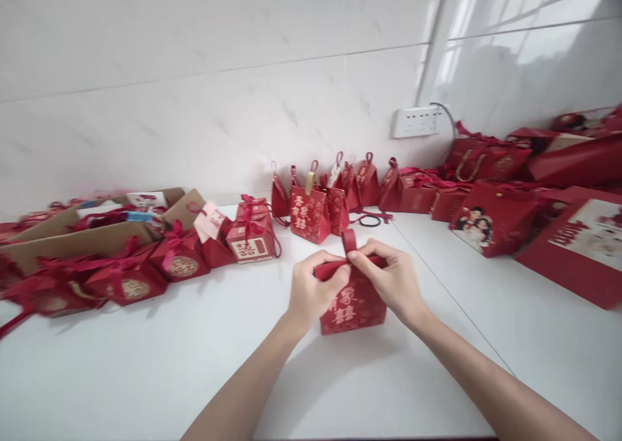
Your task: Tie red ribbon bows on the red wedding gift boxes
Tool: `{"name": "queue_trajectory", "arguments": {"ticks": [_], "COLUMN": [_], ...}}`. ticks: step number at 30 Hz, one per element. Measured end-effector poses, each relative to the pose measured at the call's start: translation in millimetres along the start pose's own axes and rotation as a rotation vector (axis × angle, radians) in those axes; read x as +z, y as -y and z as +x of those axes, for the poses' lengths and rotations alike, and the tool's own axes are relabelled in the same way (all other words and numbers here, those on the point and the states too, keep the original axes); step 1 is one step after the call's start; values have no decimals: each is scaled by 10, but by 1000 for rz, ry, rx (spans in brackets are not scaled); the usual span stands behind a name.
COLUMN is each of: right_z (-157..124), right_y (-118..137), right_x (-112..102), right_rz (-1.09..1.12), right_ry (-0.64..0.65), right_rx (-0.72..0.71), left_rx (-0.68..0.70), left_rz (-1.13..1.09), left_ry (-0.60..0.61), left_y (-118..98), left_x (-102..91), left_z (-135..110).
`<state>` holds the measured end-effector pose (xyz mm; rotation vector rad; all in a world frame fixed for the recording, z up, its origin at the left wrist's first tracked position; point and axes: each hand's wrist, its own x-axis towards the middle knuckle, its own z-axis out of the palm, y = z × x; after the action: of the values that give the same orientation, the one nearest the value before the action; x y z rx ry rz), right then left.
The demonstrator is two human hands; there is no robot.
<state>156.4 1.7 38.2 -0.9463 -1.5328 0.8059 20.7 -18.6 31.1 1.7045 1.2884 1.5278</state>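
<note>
A red paper gift box [357, 308] with pale printed characters stands on the white table [204, 357] in front of me. My left hand [315, 285] pinches the left part of its top edge between thumb and fingers. My right hand [391, 276] grips the right part of that edge, its thumb by the base of a red strap loop [348, 241] rising from the middle. The fingertips behind the box are hidden. Just beyond it stands a similar red box [310, 214] with a gold tab on top.
Several small red boxes with loops stand along the tiled wall. At left, a cardboard box [97, 234] holds assorted items, with ribboned red boxes [182, 260] before it. A black ring [369, 221] lies behind my hands. Larger red boxes [495, 221] crowd the right, near a power socket [420, 122].
</note>
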Motion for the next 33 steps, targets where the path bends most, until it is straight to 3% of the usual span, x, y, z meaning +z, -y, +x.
{"name": "queue_trajectory", "arguments": {"ticks": [6, 8, 11, 12, 14, 17, 19, 22, 24, 27, 29, 33], "right_z": [-19, -21, -37, -47, -73, -104, -95, -28, 28, 79, 88, 123], "right_y": [-142, -227, -310, -320, -318, -304, -307, -317, -313, -292, -275, -240], "right_x": [11, 24, 23, 20, 18, 30, 31, -6, -45, -86, -95, -132], "right_rz": [-147, -237, -406, -462, -521, -434, -319, -176, -106, -32, 27, 76], "right_ry": [-18, -146, -337, -325, -176, 86, 164, 127, 38, -17, -14, 8], "right_rx": [-52, -183, -508, -598, -679, -581, -470, -334, -280, -190, -111, -39], "left_rx": [-40, -19, 38, 62, 104, 219, 325, 457, 491, 441, 342, 89], "left_rz": [-34, -13, 34, 46, 59, 44, 24, 63, 157, 279, 266, 103], "left_ry": [1, -21, -170, -230, -284, -137, -8, 76, 32, -188, -270, -136], "left_y": [23, 30, 42, 52, 89, 174, 221, 233, 213, 199, 223, 328], "left_x": [26, 41, 74, 83, 91, 77, 62, 43, 32, 19, 18, 36], "left_z": [-25, -38, -64, -73, -88, -110, -120, -120, -106, -66, -33, 19]}}
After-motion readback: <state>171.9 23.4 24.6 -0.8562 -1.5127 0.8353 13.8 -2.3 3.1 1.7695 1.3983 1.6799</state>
